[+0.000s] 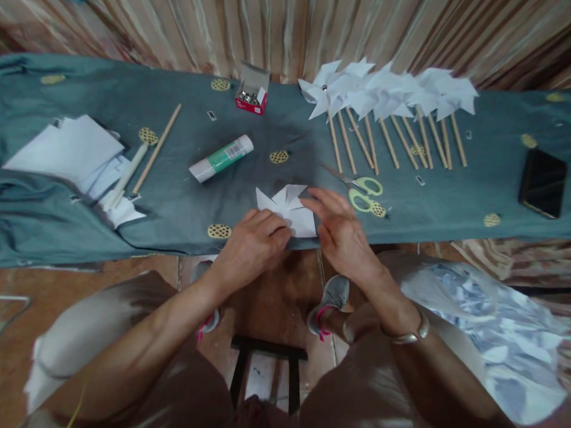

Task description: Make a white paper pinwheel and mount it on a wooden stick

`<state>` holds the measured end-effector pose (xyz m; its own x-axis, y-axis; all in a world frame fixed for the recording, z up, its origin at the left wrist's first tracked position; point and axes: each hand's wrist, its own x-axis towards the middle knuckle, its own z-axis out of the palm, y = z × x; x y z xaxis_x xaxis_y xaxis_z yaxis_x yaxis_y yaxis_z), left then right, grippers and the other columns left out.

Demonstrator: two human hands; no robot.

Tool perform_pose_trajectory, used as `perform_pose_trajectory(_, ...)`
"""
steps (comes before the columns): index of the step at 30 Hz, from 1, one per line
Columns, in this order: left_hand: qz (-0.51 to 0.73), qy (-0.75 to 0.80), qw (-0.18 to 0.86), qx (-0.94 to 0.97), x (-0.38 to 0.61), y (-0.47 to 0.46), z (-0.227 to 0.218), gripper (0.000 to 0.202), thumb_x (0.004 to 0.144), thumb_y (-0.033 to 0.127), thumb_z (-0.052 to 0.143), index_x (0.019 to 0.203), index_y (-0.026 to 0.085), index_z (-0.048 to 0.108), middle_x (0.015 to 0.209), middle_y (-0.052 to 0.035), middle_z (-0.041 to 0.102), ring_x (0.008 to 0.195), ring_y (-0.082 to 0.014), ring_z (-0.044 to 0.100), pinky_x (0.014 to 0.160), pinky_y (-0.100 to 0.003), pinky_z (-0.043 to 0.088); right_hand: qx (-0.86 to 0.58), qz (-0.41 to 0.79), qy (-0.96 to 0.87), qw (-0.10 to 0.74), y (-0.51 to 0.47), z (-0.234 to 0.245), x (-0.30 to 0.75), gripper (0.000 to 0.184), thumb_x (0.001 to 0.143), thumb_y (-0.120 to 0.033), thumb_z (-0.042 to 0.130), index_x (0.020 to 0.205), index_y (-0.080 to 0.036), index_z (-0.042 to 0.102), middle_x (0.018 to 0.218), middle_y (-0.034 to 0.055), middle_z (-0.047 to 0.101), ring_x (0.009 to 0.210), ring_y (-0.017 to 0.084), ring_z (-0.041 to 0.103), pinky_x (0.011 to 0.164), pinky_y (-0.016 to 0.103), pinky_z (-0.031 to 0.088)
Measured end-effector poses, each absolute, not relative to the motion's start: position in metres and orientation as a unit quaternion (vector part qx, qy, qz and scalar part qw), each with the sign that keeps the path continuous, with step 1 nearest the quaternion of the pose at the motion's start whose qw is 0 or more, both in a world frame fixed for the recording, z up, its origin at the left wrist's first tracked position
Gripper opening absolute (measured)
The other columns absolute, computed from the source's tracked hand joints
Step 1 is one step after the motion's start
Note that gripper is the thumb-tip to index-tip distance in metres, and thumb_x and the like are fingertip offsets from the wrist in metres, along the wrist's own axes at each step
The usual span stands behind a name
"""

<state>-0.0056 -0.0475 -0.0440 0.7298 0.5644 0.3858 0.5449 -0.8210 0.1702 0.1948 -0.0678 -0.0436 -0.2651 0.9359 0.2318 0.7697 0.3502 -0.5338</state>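
Note:
A white paper pinwheel, partly folded, lies at the front edge of the cloth-covered table. Its upper points stand folded in, while the lower right part looks flat. My left hand has its fingers curled together on the paper's lower left, holding it against the table. At the paper's right side is my right hand, with fingers stretched out and apart and the fingertips at the upper right fold. Just beyond that hand lie scissors with light green handles. A glue stick rests to the upper left of the pinwheel.
Finished pinwheels on sticks lie in a row at the back right. A small red box of metal pins stands at the back. White paper sheets and a wooden stick lie left. A phone is at the right.

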Motion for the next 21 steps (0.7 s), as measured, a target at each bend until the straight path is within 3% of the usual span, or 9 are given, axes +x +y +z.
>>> perform_pose_trajectory(6, 0.228, 0.296, 0.013, 0.928, -0.015, -0.047, -0.045, 0.014, 0.092, 0.016, 0.052, 0.093, 0.014, 0.066, 0.090, -0.0060, 0.070, 0.083, -0.0199, 0.059, 0.071, -0.034, 0.042, -0.532, 0.170, -0.781, 0.279, -0.071, -0.045, 0.202, 0.052, 0.075, -0.003, 0.043, 0.120, -0.022, 0.061, 0.144, 0.0079, 0.048, 0.138, 0.025, 0.038, 0.111, 0.053, 0.036)
perform_pose_trajectory(16, 0.233, 0.302, 0.028, 0.924, -0.019, -0.048, -0.045, 0.017, 0.093, 0.014, 0.050, 0.096, 0.014, 0.066, 0.093, -0.0077, 0.072, 0.084, -0.0199, 0.064, 0.074, -0.034, 0.045, -0.546, 0.248, -0.740, 0.305, -0.079, -0.038, 0.202, 0.015, 0.081, -0.020, 0.061, 0.095, -0.025, 0.066, 0.143, 0.0067, 0.049, 0.135, 0.027, 0.044, 0.111, 0.053, 0.037)
perform_pose_trajectory(21, 0.232, 0.303, 0.032, 0.924, -0.021, -0.049, -0.045, 0.016, 0.092, 0.014, 0.050, 0.097, 0.013, 0.066, 0.094, -0.0077, 0.073, 0.085, -0.0203, 0.064, 0.074, -0.035, 0.045, -0.544, 0.308, -0.714, 0.315, -0.079, -0.032, 0.205, 0.016, 0.082, -0.021, 0.060, 0.096, -0.024, 0.066, 0.145, 0.0075, 0.049, 0.133, 0.027, 0.048, 0.109, 0.052, 0.039)
